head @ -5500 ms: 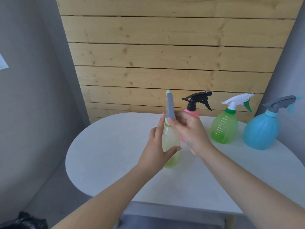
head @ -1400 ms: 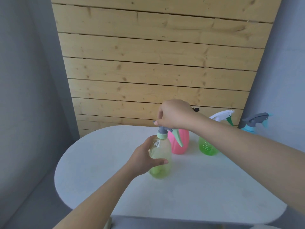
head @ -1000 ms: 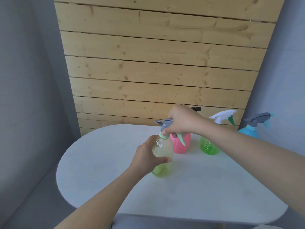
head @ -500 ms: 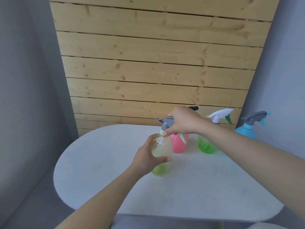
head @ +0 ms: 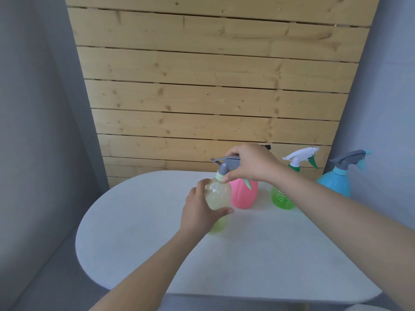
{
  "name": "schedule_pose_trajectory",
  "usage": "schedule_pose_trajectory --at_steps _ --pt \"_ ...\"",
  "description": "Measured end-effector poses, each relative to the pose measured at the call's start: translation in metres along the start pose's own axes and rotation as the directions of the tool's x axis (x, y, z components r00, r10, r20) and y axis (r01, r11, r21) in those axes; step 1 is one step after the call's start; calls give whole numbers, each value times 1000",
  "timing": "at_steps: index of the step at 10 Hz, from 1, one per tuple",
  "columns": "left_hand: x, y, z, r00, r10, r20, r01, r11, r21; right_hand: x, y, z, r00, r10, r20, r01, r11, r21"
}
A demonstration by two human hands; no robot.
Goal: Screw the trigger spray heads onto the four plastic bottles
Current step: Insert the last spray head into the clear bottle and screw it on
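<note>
Your left hand (head: 197,214) wraps its fingers around the pale yellow-green bottle (head: 217,198) standing on the white table (head: 258,254), while your right hand (head: 251,163) closes its fingers on the grey trigger spray head (head: 224,163) seated on the bottle's neck. Behind stand the pink bottle (head: 243,195), the green bottle (head: 280,198) and the blue bottle (head: 335,184), heads already fitted, before a wooden slat wall (head: 213,86).
</note>
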State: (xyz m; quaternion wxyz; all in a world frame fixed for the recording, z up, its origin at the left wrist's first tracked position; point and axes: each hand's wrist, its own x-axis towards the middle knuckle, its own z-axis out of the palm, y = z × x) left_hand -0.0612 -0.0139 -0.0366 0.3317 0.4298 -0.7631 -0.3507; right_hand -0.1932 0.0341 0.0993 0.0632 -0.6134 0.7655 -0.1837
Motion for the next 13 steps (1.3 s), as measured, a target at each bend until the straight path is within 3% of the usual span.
schedule_pose_trajectory --at_steps 1,3,5,9,12,13 --pt "13 -7 -9 998 -41 -51 40 999 -22 2 8 9 999 27 -47 -9 936 351" --pt "38 -14 -7 989 -102 -108 90 990 -108 4 22 52 976 166 -143 -53 811 583" --pt "59 -18 2 985 -98 -141 82 990 -116 8 37 96 969 240 -60 -157 785 600" --pt "73 -26 1 985 -98 -144 79 988 -133 4 33 112 955 292 49 -258 740 621" --pt "70 -25 0 984 -147 -100 134 983 -126 -7 29 101 959 279 50 -243 716 654" --pt "58 -15 -8 978 -133 -158 125 990 -59 -14 23 74 958 287 -16 -193 684 703"
